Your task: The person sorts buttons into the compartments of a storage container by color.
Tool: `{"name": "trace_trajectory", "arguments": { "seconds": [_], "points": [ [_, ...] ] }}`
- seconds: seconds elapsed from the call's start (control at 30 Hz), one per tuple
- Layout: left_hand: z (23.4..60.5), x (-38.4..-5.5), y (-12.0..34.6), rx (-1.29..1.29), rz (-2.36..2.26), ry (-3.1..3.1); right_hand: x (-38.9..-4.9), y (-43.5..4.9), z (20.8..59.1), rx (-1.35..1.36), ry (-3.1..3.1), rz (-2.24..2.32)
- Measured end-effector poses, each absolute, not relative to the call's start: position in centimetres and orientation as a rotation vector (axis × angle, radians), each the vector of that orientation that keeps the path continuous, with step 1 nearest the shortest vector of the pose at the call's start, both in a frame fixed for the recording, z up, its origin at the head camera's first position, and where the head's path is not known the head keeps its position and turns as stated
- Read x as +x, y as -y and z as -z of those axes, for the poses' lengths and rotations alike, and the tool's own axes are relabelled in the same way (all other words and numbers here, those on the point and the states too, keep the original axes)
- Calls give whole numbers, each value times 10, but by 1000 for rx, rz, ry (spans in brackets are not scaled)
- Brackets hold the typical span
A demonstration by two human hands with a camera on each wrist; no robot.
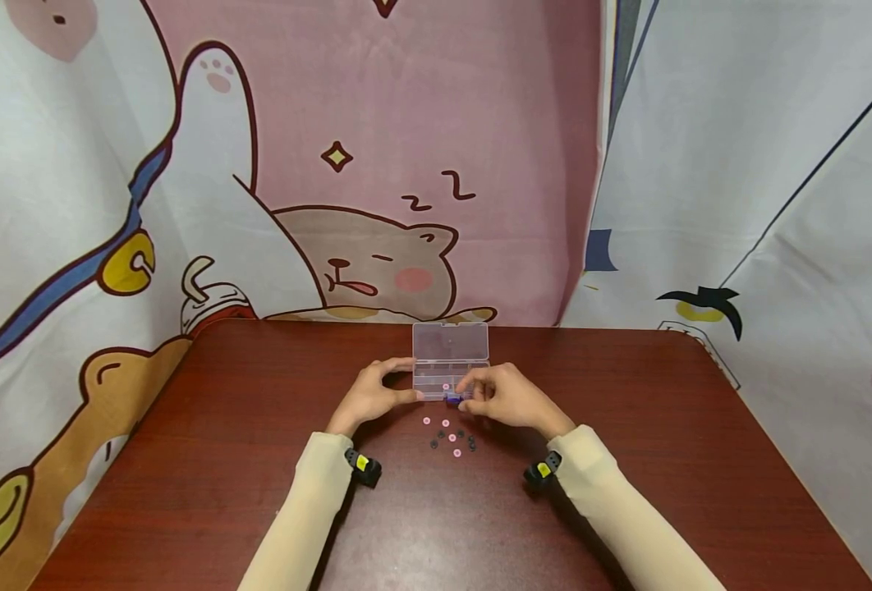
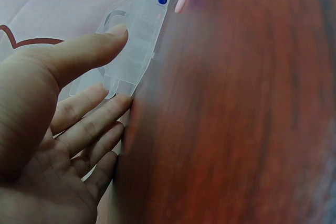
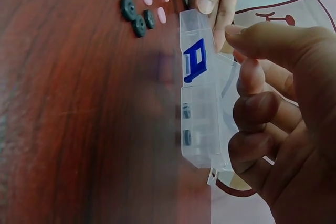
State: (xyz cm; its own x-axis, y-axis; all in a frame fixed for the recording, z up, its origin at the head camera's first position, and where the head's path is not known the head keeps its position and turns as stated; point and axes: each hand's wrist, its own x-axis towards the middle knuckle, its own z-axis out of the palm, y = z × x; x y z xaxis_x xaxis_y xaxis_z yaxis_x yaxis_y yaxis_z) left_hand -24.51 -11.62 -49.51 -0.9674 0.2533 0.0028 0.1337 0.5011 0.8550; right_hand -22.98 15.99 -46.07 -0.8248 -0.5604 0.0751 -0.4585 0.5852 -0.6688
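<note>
A clear plastic compartment box (image 1: 429, 381) lies with its lid (image 1: 451, 341) raised at the back; a blue latch (image 3: 196, 62) is on its front. My left hand (image 1: 373, 396) holds the box's left end between thumb and fingers. Over the right part of the box is my right hand (image 1: 510, 396), fingers bent and thumb apart from the index finger, with nothing visible between them. A pink button (image 1: 446, 387) shows at the box beside the right index fingertip. Dark buttons (image 3: 187, 137) show through the front wall.
In front of the box, several loose pink buttons (image 1: 457, 453) and black buttons (image 1: 434, 444) are scattered on the brown table (image 1: 436, 525). A printed cloth (image 1: 480, 123) hangs behind the table's far edge. Each wrist wears a small black camera (image 1: 365, 469).
</note>
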Motion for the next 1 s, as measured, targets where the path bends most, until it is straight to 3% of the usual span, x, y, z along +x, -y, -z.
{"name": "trace_trajectory", "arguments": {
  "seconds": [1.0],
  "points": [
    [496, -245, 117, 338, -1453, -2617, -214, -180, 479, -907, -2486, 989]
  ]
}}
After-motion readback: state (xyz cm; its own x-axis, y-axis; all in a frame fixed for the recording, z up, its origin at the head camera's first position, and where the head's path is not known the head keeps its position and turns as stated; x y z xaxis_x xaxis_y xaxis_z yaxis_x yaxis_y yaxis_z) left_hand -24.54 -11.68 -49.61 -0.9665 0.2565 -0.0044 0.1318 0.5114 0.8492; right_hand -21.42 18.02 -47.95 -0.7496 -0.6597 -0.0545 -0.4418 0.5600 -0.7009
